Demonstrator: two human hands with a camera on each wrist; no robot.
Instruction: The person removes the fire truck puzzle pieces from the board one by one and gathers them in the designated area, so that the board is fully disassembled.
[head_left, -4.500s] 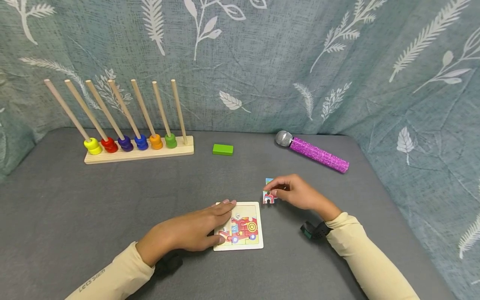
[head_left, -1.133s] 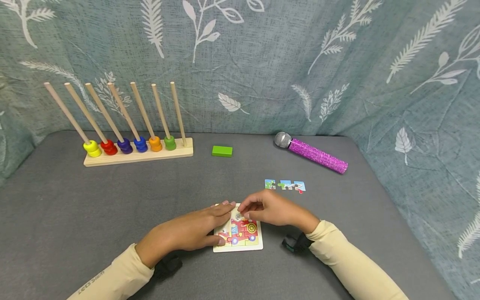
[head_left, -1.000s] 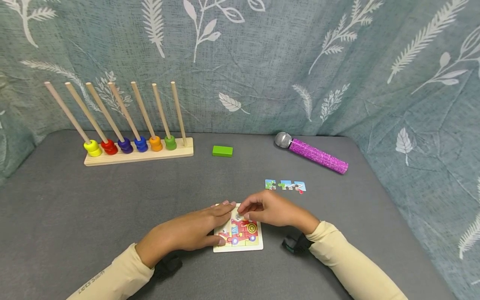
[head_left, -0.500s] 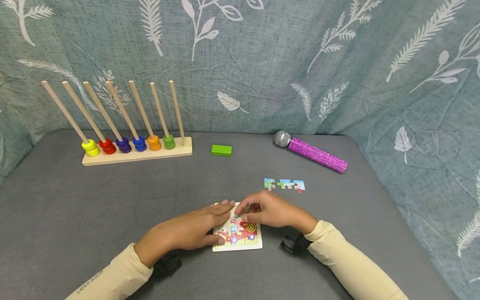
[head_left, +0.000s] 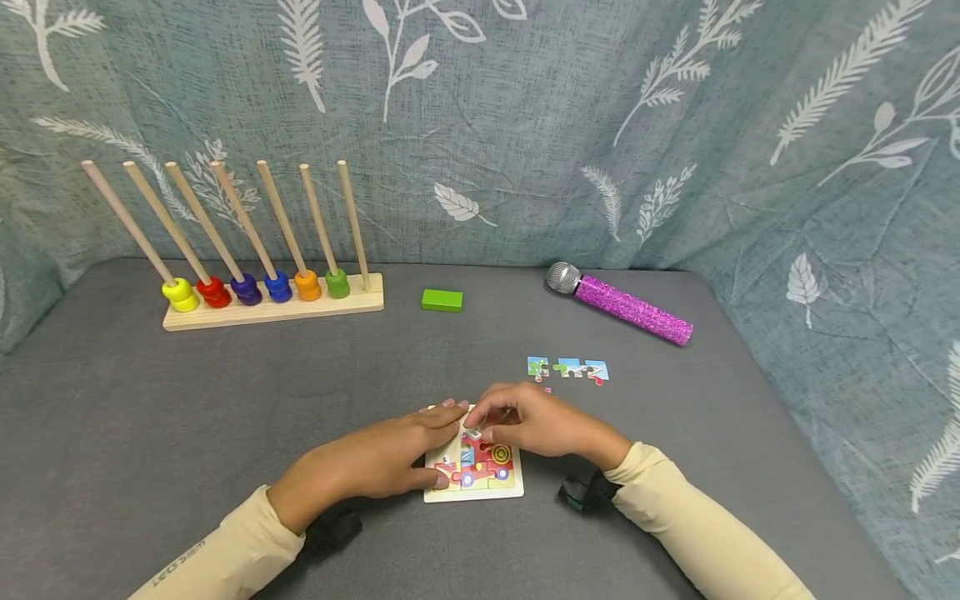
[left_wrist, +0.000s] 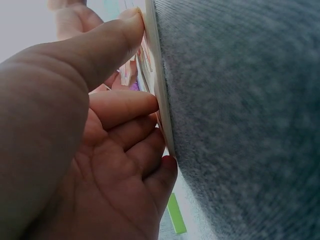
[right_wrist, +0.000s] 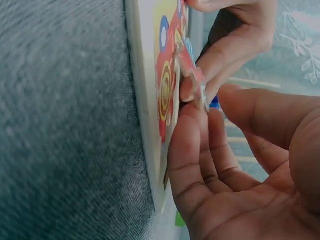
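A square wooden jigsaw board point(head_left: 480, 497) with a pale rim lies in front of me. Red vehicle pieces fill its lower part. My left hand point(head_left: 375, 458) rests on the board's left side, fingers extended over the upper left and thumb near the lower left. My right hand point(head_left: 547, 421) is above the board's upper right, thumb and index finger around a puzzle piece point(head_left: 474, 433). In the right wrist view this red puzzle piece point(right_wrist: 194, 72) stands tilted off the board's face, close to the left fingers. Its lower edge is partly hidden by fingertips.
Loose puzzle pieces point(head_left: 570, 367) lie beyond my right hand; another pink bit peeks out behind it. A purple glitter microphone point(head_left: 630, 310) is at back right, a green block point(head_left: 442, 300) at back centre. A wooden peg stand point(head_left: 273, 312) with coloured beads occupies the back left.
My right hand has come from the loose pieces on the right to the board, and lately shifted slightly left with the tilted puzzle piece. My left hand has stayed on the board.
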